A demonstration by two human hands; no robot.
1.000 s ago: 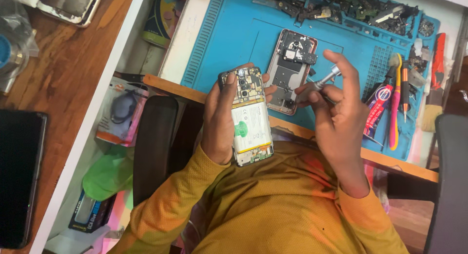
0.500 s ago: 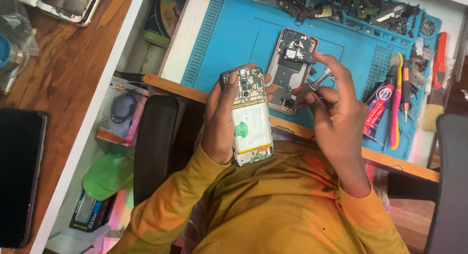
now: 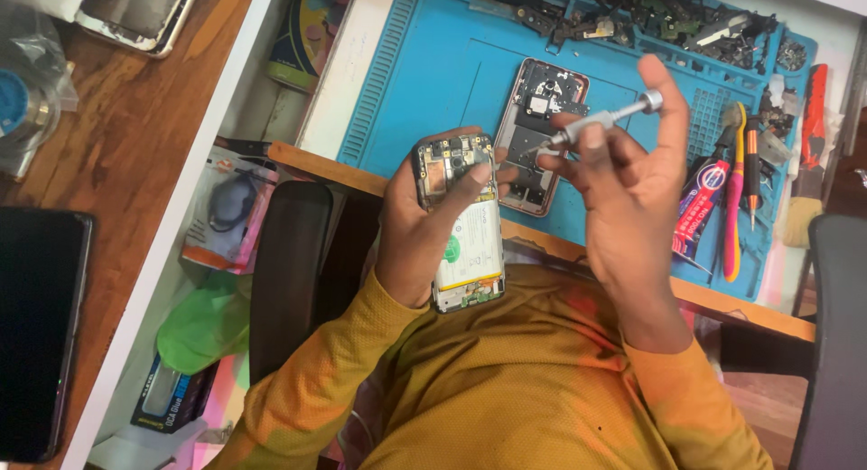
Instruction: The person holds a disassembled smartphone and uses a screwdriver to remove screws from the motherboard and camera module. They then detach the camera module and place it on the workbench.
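The left hand wraps its fingers around the opened phone, holding it near the chest, thumb across its board. The right hand pinches a screwdriver. Best keep the phone steady and the tip square on the screw.

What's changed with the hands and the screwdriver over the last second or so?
The right hand has tilted the silver screwdriver so its handle end points up and away, with the forefinger now stretched to the cap; the tip remains near the top of the opened phone. The left hand holds that phone as before. The phone back shell on the blue mat has not moved.
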